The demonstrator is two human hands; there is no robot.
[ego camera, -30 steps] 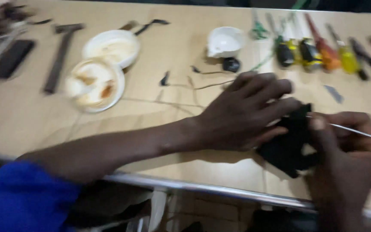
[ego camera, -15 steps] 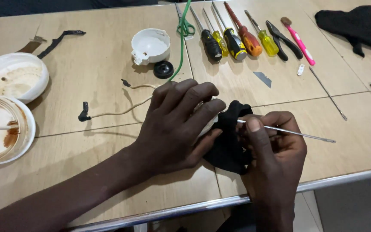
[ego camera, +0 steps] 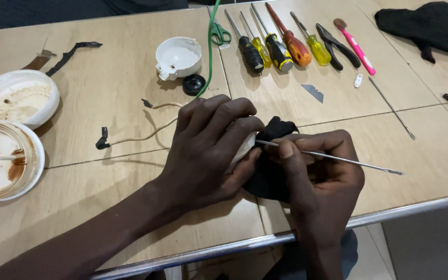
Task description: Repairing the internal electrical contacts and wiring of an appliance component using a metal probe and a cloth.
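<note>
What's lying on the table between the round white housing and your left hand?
In the head view, a small black round cap and a green cable lie between the white housing and the left hand.

Both hands sit at the near edge of the bench (ego camera: 105,93), the left hand (ego camera: 208,150) just left of the right hand (ego camera: 317,176), a cloth (ego camera: 273,171) between them. A thin metal rod (ego camera: 338,158) runs out rightward from the right hand. Behind the hands lies a round plastic housing (ego camera: 178,56), with a row of screwdrivers (ego camera: 276,44) to its right. Far left, two bowls (ego camera: 11,129) sit one before the other. At the far right corner lies another cloth (ego camera: 431,26).
</note>
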